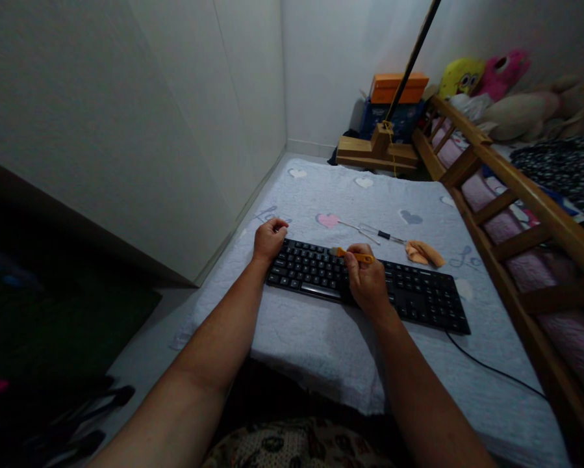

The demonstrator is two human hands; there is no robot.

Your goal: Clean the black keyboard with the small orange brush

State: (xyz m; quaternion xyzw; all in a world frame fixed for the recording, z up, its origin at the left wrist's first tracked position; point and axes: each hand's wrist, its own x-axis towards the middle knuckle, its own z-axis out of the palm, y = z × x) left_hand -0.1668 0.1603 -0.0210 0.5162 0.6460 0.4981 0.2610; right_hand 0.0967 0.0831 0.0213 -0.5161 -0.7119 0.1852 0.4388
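While both forearms reach in from the bottom of the frame, the work sits at the centre: a black keyboard (369, 286) lying across a pale quilted mat (321, 338) printed with hearts. The left hand (269, 239) is curled into a loose fist at the keyboard's upper left corner, touching its edge; whether it grips the casing or merely rests against it cannot be told. The right hand (367, 281) is closed around a small orange-handled brush (353, 254), held roughly level over the key rows just left of the keyboard's middle, its pale bristle end pointing toward the left of the frame. Contact between bristles and keys is too small to confirm.

Behind the keyboard, toward the upper centre, a wire keycap puller (377, 233) with a dark grip lies on the mat, and just to its right a crumpled orange cloth (424, 253) — near the keyboard's far edge, not on it. A black cable (491, 369) runs from the keyboard's right end toward the lower right.

Along the right side stands a wooden bed rail (516, 188), with plush toys (484, 75) in the upper right corner. At upper centre an orange box (399, 88) rests on a blue one, with a wooden stand (377, 148) and a dark pole in front — all well apart from the hands. White wall panels fill the upper left.
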